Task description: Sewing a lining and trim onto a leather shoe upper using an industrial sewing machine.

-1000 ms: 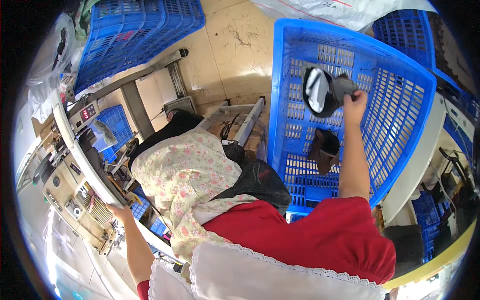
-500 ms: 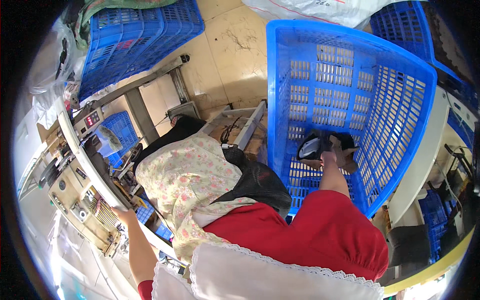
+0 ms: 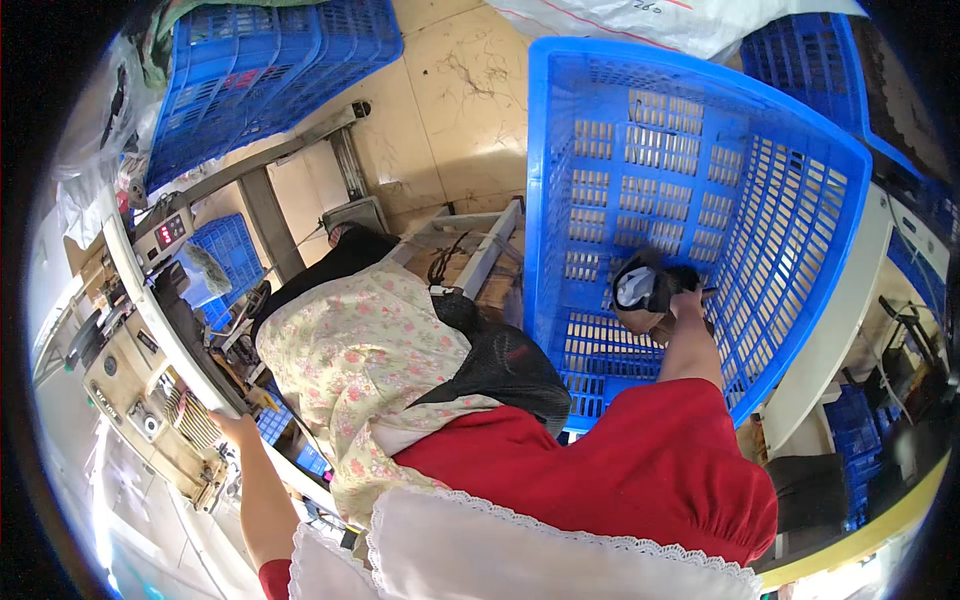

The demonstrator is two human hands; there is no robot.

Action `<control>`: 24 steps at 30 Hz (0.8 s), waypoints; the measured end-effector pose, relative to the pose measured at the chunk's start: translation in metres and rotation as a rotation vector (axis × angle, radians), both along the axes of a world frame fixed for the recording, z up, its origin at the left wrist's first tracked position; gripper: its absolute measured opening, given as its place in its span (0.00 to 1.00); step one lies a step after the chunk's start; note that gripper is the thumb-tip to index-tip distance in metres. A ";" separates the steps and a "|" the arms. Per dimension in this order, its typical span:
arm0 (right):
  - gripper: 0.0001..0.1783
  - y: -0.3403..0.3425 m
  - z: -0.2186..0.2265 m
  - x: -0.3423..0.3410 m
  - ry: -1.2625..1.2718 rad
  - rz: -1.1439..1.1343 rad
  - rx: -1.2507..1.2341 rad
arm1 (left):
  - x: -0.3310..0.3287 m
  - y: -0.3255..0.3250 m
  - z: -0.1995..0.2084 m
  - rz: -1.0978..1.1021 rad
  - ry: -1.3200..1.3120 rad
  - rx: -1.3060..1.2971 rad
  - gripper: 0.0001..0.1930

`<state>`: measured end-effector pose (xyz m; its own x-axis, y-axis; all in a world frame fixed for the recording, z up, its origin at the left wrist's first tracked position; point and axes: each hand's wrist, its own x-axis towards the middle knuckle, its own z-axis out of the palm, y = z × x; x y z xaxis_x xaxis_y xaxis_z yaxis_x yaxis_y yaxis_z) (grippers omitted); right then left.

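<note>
My right hand [image 3: 686,303] reaches down into a large blue plastic basket [image 3: 538,190]. Its fingers are closed on one side of a small bundle of black and brown pieces [image 3: 645,290], with a whitish patch showing in it; their exact kind I cannot make out. The bundle is low in the basket, close to its near end. On the left, my left hand [image 3: 236,428] rests at the white edge of a work table [image 3: 160,320], fingers stretched out and seemingly holding nothing. A striped stack [image 3: 192,418] lies beside it.
A sewing machine [image 3: 125,375] stands on the table at left, near a control box with a lit display [image 3: 168,235]. Another blue basket [image 3: 280,80] is at the far left. A white sack [image 3: 640,25] lies beyond the large basket. Floral cloth [image 3: 360,340] covers my lap.
Inside the basket, my right hand has shifted slightly right and away from me, and the bundle has turned and moved with it. My left hand remains at the table edge.
</note>
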<state>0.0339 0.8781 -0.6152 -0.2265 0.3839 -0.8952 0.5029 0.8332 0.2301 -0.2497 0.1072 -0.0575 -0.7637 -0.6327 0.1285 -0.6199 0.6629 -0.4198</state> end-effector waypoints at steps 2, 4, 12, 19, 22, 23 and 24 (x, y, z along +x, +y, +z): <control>0.19 0.016 -0.024 0.009 -0.232 0.402 -0.257 | 0.000 0.002 0.000 0.000 -0.007 0.013 0.45; 0.16 0.027 -0.039 0.015 -0.212 0.412 -0.299 | 0.000 0.005 0.002 0.024 -0.036 -0.031 0.45; 0.14 0.049 -0.035 -0.009 -0.281 0.440 -0.352 | -0.002 0.017 0.004 0.053 -0.079 -0.086 0.47; 0.17 0.055 -0.049 0.001 -0.249 0.327 -0.442 | 0.000 0.011 0.007 0.030 -0.068 -0.059 0.44; 0.18 0.046 -0.051 0.007 -0.136 0.488 -0.264 | 0.003 0.006 0.009 0.046 -0.105 0.006 0.45; 0.18 0.037 -0.050 0.005 -0.072 0.471 -0.306 | 0.004 0.005 0.010 0.019 -0.102 -0.028 0.44; 0.18 0.020 -0.046 0.002 -0.078 0.344 -0.285 | 0.003 0.004 0.008 0.027 -0.085 -0.043 0.44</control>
<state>0.0364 0.8981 -0.6610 -0.2251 0.0339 -0.9737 0.1760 0.9844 -0.0064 -0.2463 0.1108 -0.0498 -0.7558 -0.6484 0.0917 -0.5982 0.6266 -0.4996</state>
